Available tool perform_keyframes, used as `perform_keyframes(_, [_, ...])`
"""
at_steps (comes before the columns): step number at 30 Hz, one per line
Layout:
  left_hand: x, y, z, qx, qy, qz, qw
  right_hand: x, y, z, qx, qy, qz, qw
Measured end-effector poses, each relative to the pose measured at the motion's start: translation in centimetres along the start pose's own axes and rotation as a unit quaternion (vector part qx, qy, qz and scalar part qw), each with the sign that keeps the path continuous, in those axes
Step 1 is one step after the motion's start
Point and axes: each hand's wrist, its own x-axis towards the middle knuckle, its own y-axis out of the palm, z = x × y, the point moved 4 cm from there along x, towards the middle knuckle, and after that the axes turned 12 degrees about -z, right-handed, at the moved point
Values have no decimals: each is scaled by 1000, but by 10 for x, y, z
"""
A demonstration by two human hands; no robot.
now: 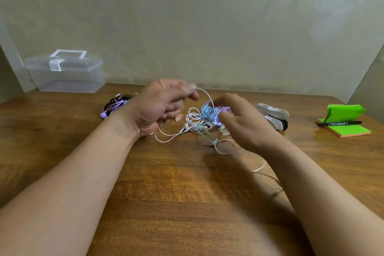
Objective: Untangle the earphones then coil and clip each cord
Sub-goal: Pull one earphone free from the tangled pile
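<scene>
The earphone tangle, white, blue and purple cords knotted together, lies on the bench between the two hands. One pale cord arcs up out of it and leftward to the left hand, which is raised above the bench, its grip pinching the cord at the fingertips. The right hand lies palm-down against the tangle's right side. It is blurred, so I cannot tell its grip.

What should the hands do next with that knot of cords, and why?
Probably ease the pale cord, pinched by the left hand, up and away from the tangle while the right hand steadies it: that cord arcs straight into the blue and purple snarl.
</scene>
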Motion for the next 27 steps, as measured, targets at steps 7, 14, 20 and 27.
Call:
perform_keyframes(7, [-2, 12, 18, 166, -13, 17, 986, -4, 10, 9, 184, 52, 75, 979])
perform_keyframes(14, [-8, 9, 7, -26, -46, 92, 994, -2, 3, -15, 104, 116, 130, 979])
perform_keyframes(20, [-5, 4, -2, -38, -30, 68, 997, -3, 9, -8, 90, 61, 127, 986])
perform_keyframes(27, [-4, 13, 15, 154, -20, 39, 987, -6, 4, 16, 225, 44, 86, 970])
